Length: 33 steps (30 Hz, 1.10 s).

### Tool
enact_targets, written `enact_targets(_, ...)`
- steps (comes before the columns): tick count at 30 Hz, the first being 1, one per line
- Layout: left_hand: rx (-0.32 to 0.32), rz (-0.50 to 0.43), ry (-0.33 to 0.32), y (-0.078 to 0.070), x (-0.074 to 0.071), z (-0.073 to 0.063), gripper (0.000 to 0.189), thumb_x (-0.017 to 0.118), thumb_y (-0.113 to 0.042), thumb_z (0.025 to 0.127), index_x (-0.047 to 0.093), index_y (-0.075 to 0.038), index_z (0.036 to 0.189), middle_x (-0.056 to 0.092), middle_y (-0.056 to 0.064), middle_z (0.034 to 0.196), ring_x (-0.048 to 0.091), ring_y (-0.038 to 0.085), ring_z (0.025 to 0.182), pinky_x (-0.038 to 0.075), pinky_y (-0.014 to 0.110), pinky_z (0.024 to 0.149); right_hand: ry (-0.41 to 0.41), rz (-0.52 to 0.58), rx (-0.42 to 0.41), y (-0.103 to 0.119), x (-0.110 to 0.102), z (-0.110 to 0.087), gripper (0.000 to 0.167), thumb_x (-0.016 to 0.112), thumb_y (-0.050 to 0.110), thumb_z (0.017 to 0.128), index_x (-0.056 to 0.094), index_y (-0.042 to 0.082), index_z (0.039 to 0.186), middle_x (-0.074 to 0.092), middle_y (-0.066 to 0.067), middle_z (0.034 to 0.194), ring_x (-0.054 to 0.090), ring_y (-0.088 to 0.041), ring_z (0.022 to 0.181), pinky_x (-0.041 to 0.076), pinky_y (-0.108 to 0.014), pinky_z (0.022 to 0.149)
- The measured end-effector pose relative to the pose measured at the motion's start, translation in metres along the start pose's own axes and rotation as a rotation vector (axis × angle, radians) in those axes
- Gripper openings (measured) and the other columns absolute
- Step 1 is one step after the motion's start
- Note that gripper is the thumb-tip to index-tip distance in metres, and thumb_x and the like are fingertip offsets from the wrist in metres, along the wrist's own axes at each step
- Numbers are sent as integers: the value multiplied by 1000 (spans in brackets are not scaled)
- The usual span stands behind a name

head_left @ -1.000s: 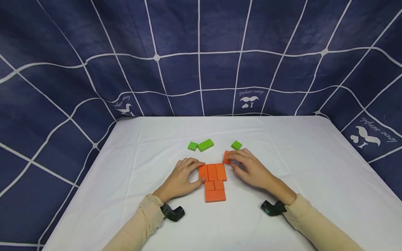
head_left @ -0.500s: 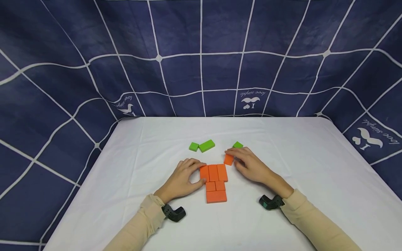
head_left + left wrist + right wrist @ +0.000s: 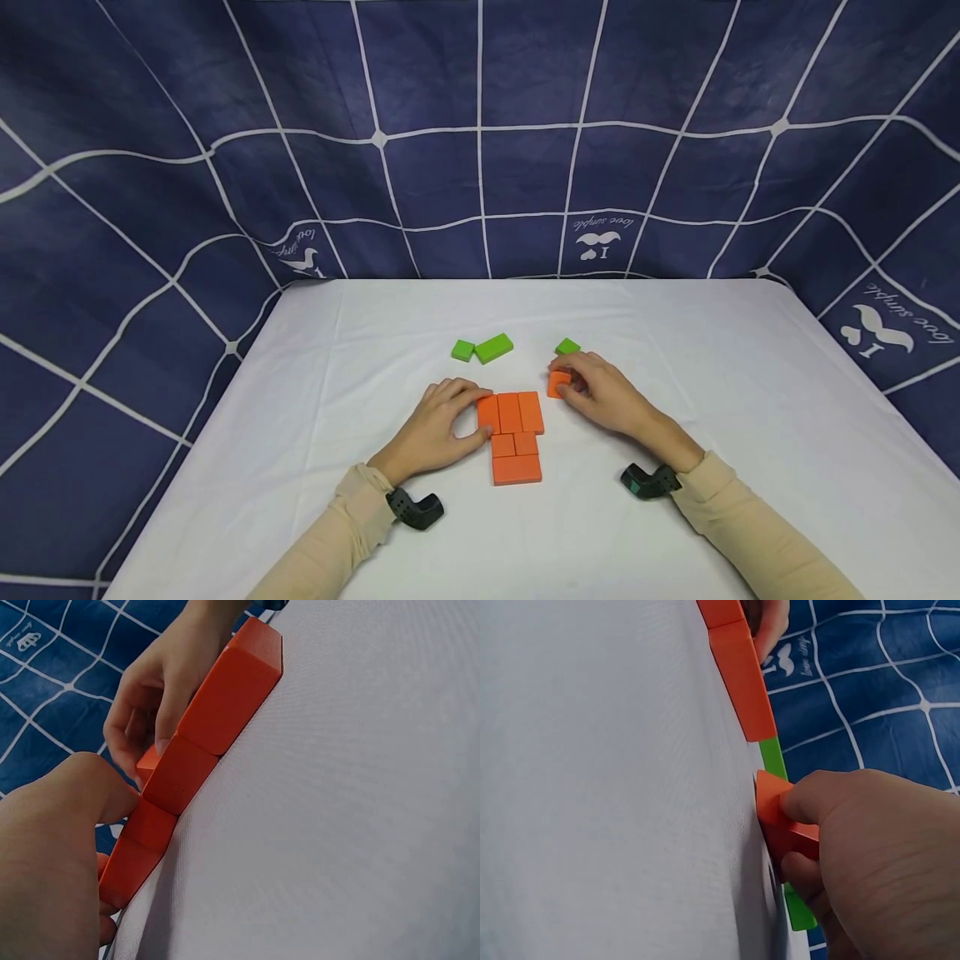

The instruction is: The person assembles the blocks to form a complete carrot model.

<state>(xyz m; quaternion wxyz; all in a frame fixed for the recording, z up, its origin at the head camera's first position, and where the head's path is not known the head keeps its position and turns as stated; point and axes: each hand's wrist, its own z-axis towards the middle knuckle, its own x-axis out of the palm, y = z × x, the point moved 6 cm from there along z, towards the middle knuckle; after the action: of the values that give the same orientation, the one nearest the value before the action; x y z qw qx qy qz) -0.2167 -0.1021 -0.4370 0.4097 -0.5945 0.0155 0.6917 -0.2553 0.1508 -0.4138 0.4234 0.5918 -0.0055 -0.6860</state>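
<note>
Several flat orange blocks lie together on the white cloth: three upright ones in a row, two small ones below, and a wide block (image 3: 517,470) at the bottom. My left hand (image 3: 431,429) holds the leftmost orange block (image 3: 488,414) of the row, fingertips at its far end and thumb at its near end. Right of the row, my right hand (image 3: 603,398) pinches a separate orange block (image 3: 558,383) between thumb and fingers. In the right wrist view this orange block (image 3: 776,801) is close to the cloth, partly hidden by the fingers.
Behind the orange group lie a small green block (image 3: 462,350) and a longer green block (image 3: 494,348), their corners close together. Another green block (image 3: 567,346) is just beyond my right fingers, partly covered. A blue gridded cloth (image 3: 525,175) hangs behind the white table (image 3: 375,333).
My right hand has turned the separate orange block and shifted it slightly right, away from the row. The left hand and the grouped blocks stay in place.
</note>
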Motion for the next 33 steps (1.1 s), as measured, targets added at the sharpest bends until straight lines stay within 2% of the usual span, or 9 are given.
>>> enact_targets(7, -8, -3, 0, 0, 0, 0, 49, 73, -41, 92, 67, -18, 135, 62, -4, 126, 54, 14, 117, 42, 38, 103, -23, 30, 13, -4, -4, -1, 34, 79, 14, 91, 62, 12, 120, 59, 5, 87, 53, -9, 73, 48, -24, 65)
enact_targets(10, -10, 1, 0, 0, -1, 0, 49, 73, -41, 92, 67, -18, 134, 62, -4, 126, 54, 15, 117, 42, 38, 102, -33, 36, 22, -5, -6, -3, 31, 80, 15, 90, 61, 12, 114, 60, 3, 84, 53, -9, 71, 47, -23, 63)
enact_targets(15, -17, 7, 7, 0, -1, 0, 49, 73, -42, 92, 67, -19, 135, 62, -4, 126, 53, 14, 117, 41, 38, 102, -25, 47, 29, -5, -7, -4, 24, 80, 14, 90, 59, 15, 102, 72, -6, 111, 54, -11, 76, 48, -24, 66)
enact_targets(17, -20, 7, 10, 0, 0, 0, 49, 73, -42, 92, 66, -19, 135, 62, -4, 127, 53, 14, 117, 41, 38, 102, -16, 47, 28, -5, -8, -6, 23, 79, 13, 90, 60, 15, 103, 72, -6, 118, 55, -11, 77, 49, -24, 68)
enact_targets(24, -13, 0, 3, 0, 0, 0, 49, 73, -41, 92, 66, -19, 135, 62, -4, 127, 53, 14, 117, 42, 38, 102, -39, -42, -11, -3, -14, -13, 31, 78, 13, 89, 68, 14, 118, 66, 1, 98, 56, -13, 80, 49, -26, 69)
enact_targets(28, -14, -10, 6, 0, -1, 0, 49, 73, -41, 92, 66, -18, 136, 62, -4, 127, 53, 14, 117, 41, 38, 102, -61, -110, -17, -2, -18, -16, 34, 79, 15, 88, 71, 13, 122, 67, 1, 101, 54, -12, 82, 47, -29, 71)
enact_targets(33, -3, -11, -4, -1, -2, -1, 49, 74, -39, 91, 67, -18, 135, 62, -4, 126, 53, 14, 116, 42, 38, 101, -52, -125, -22, 0, -19, -17, 35, 80, 17, 88, 73, 13, 123, 72, 2, 108, 57, -12, 92, 52, -34, 80)
